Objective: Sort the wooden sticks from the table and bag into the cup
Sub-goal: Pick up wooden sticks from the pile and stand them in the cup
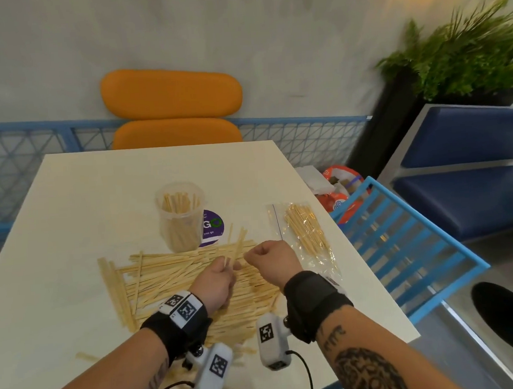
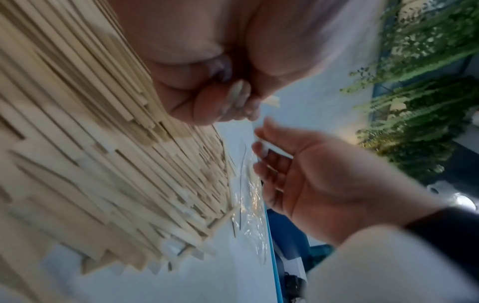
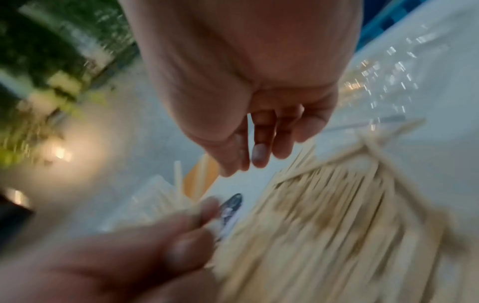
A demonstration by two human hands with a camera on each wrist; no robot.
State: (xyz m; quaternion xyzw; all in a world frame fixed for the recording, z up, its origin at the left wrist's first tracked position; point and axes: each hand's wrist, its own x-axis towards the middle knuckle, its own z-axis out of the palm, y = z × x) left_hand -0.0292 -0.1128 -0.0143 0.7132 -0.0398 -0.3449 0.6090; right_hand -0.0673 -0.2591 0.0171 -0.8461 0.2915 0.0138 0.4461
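Wooden sticks (image 1: 191, 285) lay across the table (image 1: 69, 205) in a wide loose heap right under my wrists, and that heap was by far the larger share of the work. Beyond it stood the clear cup (image 1: 181, 217), upright and already holding a fair bundle of sticks on end, perhaps half full by my reckoning, so a start had been made. The bag (image 1: 306, 236) lay flat near the right edge of the table, just beside the heap, and a good bunch of thin sticks (image 1: 307, 228) was inside it; whether its mouth was open I could not tell.

My left hand (image 1: 217, 282) hovered over the middle of the heap with thumb and fingers pinching a few sticks (image 1: 237, 246) that pointed up and away toward the cup. My right hand (image 1: 273, 261) hung close beside it, near the bag, its fingers loosely bent; the left wrist view showed the palm bare and nothing held in it.

Judging from this, I was early to midway: one small pinch was lifted and not yet dropped in the cup, the heap on the table was barely thinned, and the bag's contents had yet to be dealt with. A purple round sticker (image 1: 213, 227) showed on the table behind the cup.
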